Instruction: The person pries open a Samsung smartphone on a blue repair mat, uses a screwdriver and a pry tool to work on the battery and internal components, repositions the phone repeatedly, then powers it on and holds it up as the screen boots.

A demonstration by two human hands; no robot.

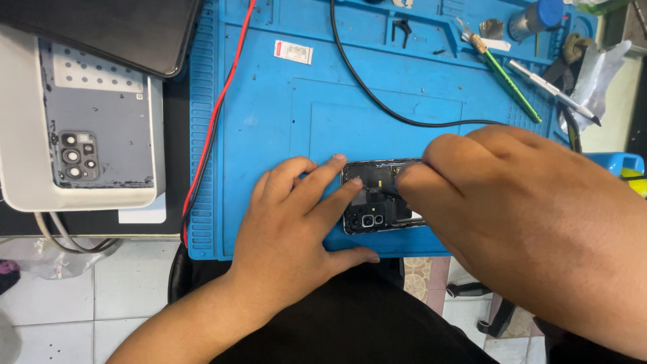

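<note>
Two hands on the opened black phone (377, 195) lying crosswise on the blue silicone mat (269, 121): left hand (290, 229) spread flat pinning its left end, right hand (512, 216) pinching a thin dark tool, nearer.

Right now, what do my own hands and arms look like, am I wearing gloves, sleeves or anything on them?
Both are bare. The left hand has no glove, ring or watch, and its forearm is uncovered down to the frame's bottom edge, with no sleeve in sight. The right hand is likewise ungloved and ringless, its wrist bare with no band. Fingernails are short and unpainted where they show.
</note>
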